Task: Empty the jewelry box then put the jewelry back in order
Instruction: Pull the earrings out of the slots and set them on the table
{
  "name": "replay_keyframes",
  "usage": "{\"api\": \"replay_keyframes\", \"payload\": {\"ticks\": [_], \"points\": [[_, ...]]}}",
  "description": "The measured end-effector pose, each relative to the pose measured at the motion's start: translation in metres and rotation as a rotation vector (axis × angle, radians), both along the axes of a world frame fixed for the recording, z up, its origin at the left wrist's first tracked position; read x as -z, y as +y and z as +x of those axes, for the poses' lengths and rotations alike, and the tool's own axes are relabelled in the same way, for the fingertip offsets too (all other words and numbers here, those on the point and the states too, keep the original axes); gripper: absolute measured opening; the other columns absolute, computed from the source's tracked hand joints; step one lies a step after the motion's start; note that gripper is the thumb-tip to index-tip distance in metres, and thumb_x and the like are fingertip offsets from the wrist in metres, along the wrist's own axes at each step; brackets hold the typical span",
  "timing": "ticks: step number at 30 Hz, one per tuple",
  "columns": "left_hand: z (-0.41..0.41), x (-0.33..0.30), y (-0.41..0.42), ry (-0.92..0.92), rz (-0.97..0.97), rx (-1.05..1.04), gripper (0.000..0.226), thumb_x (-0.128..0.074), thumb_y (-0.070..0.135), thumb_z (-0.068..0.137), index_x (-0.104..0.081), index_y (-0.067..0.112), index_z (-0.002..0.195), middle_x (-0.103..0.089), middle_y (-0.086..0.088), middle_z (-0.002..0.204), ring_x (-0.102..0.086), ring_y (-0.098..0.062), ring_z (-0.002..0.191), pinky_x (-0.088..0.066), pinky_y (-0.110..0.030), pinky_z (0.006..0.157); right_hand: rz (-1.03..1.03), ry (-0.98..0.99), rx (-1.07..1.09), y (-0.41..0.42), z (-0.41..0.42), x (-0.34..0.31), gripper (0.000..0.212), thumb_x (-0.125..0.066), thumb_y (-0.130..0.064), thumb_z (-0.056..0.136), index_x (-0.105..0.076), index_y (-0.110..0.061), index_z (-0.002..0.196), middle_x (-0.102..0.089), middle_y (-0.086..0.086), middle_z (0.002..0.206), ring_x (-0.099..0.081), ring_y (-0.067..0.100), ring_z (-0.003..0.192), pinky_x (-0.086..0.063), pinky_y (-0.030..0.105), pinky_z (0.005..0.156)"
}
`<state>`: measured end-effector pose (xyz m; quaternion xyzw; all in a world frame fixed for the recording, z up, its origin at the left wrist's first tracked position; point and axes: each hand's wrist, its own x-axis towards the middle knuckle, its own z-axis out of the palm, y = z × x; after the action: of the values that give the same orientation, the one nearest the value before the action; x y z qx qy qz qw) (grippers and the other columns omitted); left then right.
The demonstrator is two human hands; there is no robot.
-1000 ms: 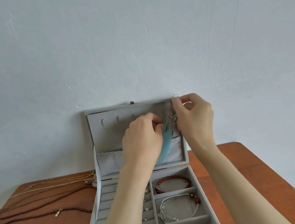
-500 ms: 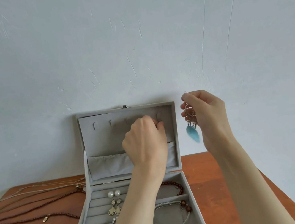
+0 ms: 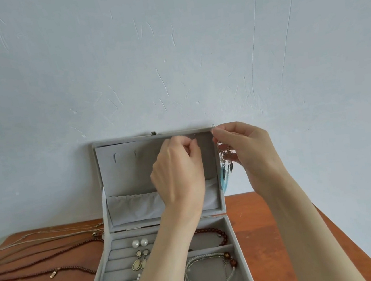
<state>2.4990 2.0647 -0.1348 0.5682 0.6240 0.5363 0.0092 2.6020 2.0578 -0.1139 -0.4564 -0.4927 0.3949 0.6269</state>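
Two bracelets [image 3: 210, 270] lie in the right compartments of my open jewelry box [image 3: 237, 246], near the tabletop's [image 3: 274, 246] front edge; earrings [image 3: 141, 251] sit in its ring rolls. Necklaces [image 3: 42, 258] trail along the left edge. Farther back, my left hand [image 3: 179, 171] has its fingers curled against the upright lid [image 3: 127, 170], while my right hand [image 3: 249, 153] pinches a blue feather earring [image 3: 224, 170] at the lid's right edge.

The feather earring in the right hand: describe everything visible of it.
The feather earring hangs upright from the right hand, whose fingers pinch its thin wire hook near the open lid's top right corner. Below the hook is a silver-looking beaded cluster, then small dark metal leaf charms and a long pale blue feather pointing down. It hangs beside the lid's edge.
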Motion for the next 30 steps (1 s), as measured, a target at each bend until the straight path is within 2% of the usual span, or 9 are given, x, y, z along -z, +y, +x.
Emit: {"api": "replay_keyframes", "payload": {"ticks": [3, 6, 13, 17, 20, 23, 26, 28, 30], "points": [[-0.004, -0.005, 0.001, -0.162, 0.092, 0.098, 0.013, -0.057, 0.029, 0.088, -0.064, 0.018, 0.085, -0.066, 0.005, 0.084, -0.059, -0.015, 0.077, -0.041, -0.027, 0.068, -0.012, -0.01, 0.021, 0.0, 0.002, 0.0, 0.012, -0.067, -0.016, 0.082, -0.066, -0.017, 0.07, -0.06, -0.001, 0.07, -0.051, 0.009, 0.064, -0.042, 0.017, 0.057], [-0.013, -0.012, 0.0, -0.262, 0.099, 0.248, 0.009, -0.061, 0.024, 0.085, -0.063, 0.016, 0.082, -0.062, 0.014, 0.071, -0.055, 0.004, 0.065, -0.038, -0.006, 0.062, -0.025, -0.013, 0.014, -0.001, 0.003, 0.0, 0.011, -0.066, -0.017, 0.082, -0.066, -0.017, 0.071, -0.061, -0.001, 0.074, -0.051, 0.01, 0.066, -0.042, 0.02, 0.06], [-0.035, -0.029, -0.017, -0.443, 0.029, 0.526, 0.01, -0.068, 0.015, 0.08, -0.063, 0.024, 0.078, -0.071, 0.009, 0.07, -0.062, 0.004, 0.068, -0.042, -0.003, 0.063, -0.022, -0.01, -0.052, -0.02, -0.004, -0.004, 0.012, -0.063, -0.009, 0.083, -0.065, -0.011, 0.071, -0.065, 0.005, 0.072, -0.059, 0.015, 0.067, -0.05, 0.026, 0.069], [-0.051, -0.031, -0.028, -0.375, -0.103, 0.58, 0.022, -0.07, 0.014, 0.079, -0.065, 0.031, 0.093, -0.07, 0.015, 0.076, -0.062, 0.011, 0.07, -0.039, 0.003, 0.063, -0.058, 0.015, -0.145, -0.038, -0.012, -0.006, 0.008, -0.064, -0.011, 0.084, -0.065, -0.009, 0.076, -0.067, 0.004, 0.07, -0.064, 0.015, 0.062, -0.053, 0.025, 0.064], [-0.073, -0.037, -0.04, -0.337, -0.176, 0.573, 0.017, -0.07, 0.013, 0.079, -0.071, 0.028, 0.087, -0.069, 0.02, 0.078, -0.064, 0.007, 0.08, -0.044, -0.002, 0.069, -0.08, -0.073, -0.175, -0.052, -0.028, -0.012, 0.007, -0.064, -0.012, 0.085, -0.065, -0.01, 0.078, -0.068, 0.0, 0.067, -0.065, 0.012, 0.059, -0.051, 0.018, 0.056], [-0.1, -0.042, -0.061, -0.305, -0.24, 0.565, 0.018, -0.07, 0.017, 0.079, -0.07, 0.034, 0.075, -0.071, 0.018, 0.076, -0.066, 0.001, 0.081, -0.048, -0.015, 0.076, -0.086, -0.195, -0.209, -0.071, -0.048, -0.019, 0.009, -0.061, -0.01, 0.086, -0.065, -0.012, 0.078, -0.069, -0.001, 0.067, -0.063, 0.009, 0.059, -0.052, 0.019, 0.058], [-0.132, -0.041, -0.089, -0.307, -0.301, 0.537, 0.009, -0.067, 0.019, 0.082, -0.071, 0.027, 0.079, -0.072, 0.013, 0.069, -0.067, -0.001, 0.071, -0.051, -0.018, 0.066, -0.11, -0.265, -0.272, -0.096, -0.073, -0.023, 0.011, -0.06, -0.008, 0.086, -0.063, -0.013, 0.076, -0.069, 0.0, 0.069, -0.062, 0.01, 0.061, -0.052, 0.019, 0.059], [-0.157, -0.038, -0.109, -0.345, -0.323, 0.485, 0.013, -0.065, 0.02, 0.084, -0.071, 0.026, 0.074, -0.072, 0.009, 0.069, -0.067, -0.008, 0.071, -0.054, -0.026, 0.068, -0.153, -0.303, -0.337, -0.114, -0.093, -0.023, 0.011, -0.061, -0.008, 0.085, -0.063, -0.013, 0.076, -0.069, 0.0, 0.07, -0.061, 0.008, 0.062, -0.051, 0.018, 0.059], [-0.184, -0.033, -0.13, -0.358, -0.347, 0.448, 0.017, -0.063, 0.021, 0.086, -0.07, 0.025, 0.071, -0.072, 0.008, 0.067, -0.067, -0.005, 0.066, -0.053, -0.023, 0.065, -0.196, -0.342, -0.428, -0.131, -0.116, -0.02, 0.009, -0.061, -0.01, 0.085, -0.063, -0.014, 0.076, -0.068, -0.001, 0.071, -0.061, 0.006, 0.064, -0.048, 0.018, 0.059]]}}
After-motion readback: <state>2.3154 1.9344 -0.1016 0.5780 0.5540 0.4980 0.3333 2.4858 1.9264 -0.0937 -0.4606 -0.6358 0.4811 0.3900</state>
